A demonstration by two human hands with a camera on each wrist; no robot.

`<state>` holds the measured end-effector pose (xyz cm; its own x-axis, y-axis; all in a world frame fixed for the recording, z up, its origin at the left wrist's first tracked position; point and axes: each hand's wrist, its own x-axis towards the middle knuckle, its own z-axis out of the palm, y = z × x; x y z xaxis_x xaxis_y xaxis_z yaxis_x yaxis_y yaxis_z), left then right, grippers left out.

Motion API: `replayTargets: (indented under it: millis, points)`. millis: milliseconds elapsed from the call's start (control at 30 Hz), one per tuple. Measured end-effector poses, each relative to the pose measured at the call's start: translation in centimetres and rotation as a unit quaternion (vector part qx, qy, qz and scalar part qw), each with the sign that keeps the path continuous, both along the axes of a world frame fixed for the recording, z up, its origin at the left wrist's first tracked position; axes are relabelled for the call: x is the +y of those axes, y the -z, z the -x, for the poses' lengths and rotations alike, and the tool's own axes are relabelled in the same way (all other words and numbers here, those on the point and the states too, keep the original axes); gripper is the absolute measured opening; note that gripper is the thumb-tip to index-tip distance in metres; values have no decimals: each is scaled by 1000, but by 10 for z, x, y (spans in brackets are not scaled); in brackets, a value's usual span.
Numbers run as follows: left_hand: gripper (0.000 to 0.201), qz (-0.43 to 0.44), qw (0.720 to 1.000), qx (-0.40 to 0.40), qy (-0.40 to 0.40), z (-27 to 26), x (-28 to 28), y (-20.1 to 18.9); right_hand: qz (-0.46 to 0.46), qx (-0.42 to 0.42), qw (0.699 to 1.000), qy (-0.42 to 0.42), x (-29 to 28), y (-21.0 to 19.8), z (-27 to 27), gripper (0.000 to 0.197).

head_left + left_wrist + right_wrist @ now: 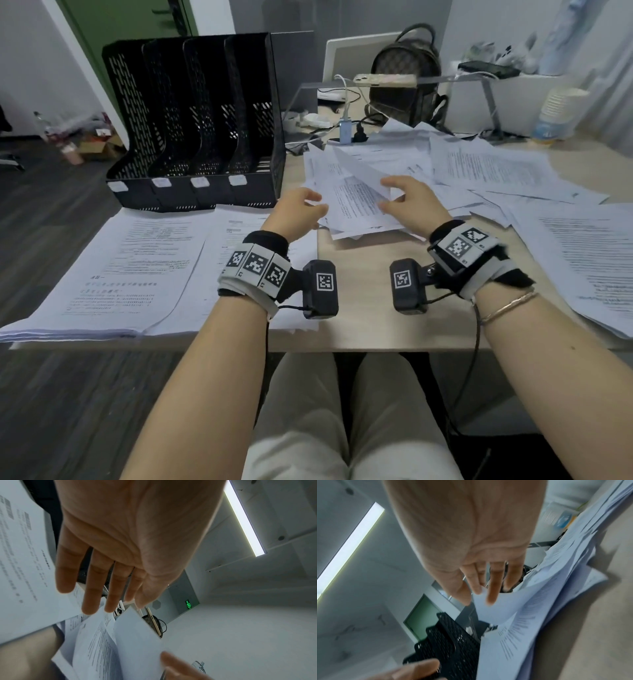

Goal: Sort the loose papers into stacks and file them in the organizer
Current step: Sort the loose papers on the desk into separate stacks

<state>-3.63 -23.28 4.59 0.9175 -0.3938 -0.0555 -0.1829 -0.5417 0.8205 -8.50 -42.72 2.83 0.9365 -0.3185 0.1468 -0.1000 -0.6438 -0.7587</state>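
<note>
We have a loose sheet (356, 192) lifted off the near edge of the unsorted heap (479, 171), which sprawls across the middle and right of the wooden desk (363, 301). Our right hand (412, 202) pinches the sheet's raised corner between thumb and fingers; the right wrist view shows the fingertips (491, 599) on the curled paper edge. Our left hand (298, 214) is beside the sheet's left edge with fingers straight and relaxed; in the left wrist view they reach toward the papers, and we cannot tell whether they touch them.

We judge the task to be early. Two sorted stacks (113, 274) lie side by side on the left of the desk, in front of the black mesh organizer (195, 120): a thicker one on the far left and a second one (239, 226) partly under our left wrist. Another spread of sheets (589, 260) lies at the right edge; we cannot say whether it is a sorted stack or part of the mess. The organizer has four upright slots, each with a white label, and as far as we can see nothing is filed in them. Most of the heap, too many overlapping sheets to count, remains to be sorted, and all the filing is left.

Beyond the papers stand one backpack (407, 68), one phone (383, 80) on a metal shelf, and one column of paper cups (558, 109).
</note>
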Motion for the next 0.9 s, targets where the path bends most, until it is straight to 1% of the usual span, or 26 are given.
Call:
replayTargets:
  millis: [67,233,367,400,467,533,567,600,700,767,833,867,900]
  points:
    - [45,24,999,16,-14,-2,-6,2,-73,-50,996,11,-7,-6,11,42]
    - [57,89,993,62,-37,-4,-18,2,-172,-129,976,34,-18,-7,33,20]
    - [57,146,981,96,-79,-6,-23,2,-292,-141,942,91,-30,-4,45,7]
    - [57,154,978,109,-86,-5,-25,2,-309,-138,935,107,-34,-3,49,10]
    - [61,155,974,139,-88,-4,-29,4,-305,-125,935,133,-42,0,55,20]
    - [63,144,973,162,-83,-3,-33,5,-288,-114,938,152,-49,2,60,20]
    - [60,138,972,172,-79,-2,-36,6,-282,-110,940,160,-53,4,62,17]
    - [55,129,973,179,-72,-1,-39,7,-276,-104,941,166,-57,5,63,15]
    - [26,92,973,205,-57,2,-45,8,-254,-86,947,175,-69,9,69,8]
    - [18,63,973,216,-58,3,-49,9,-235,-69,953,180,-77,14,74,7]
    - [11,26,977,206,-40,7,-56,11,-224,-46,957,176,-83,19,79,11]
    - [10,-1,982,186,-19,9,-61,13,-220,-40,959,172,-85,22,81,12]
    - [15,-29,988,154,6,12,-66,15,-214,-37,962,169,-85,24,83,14]
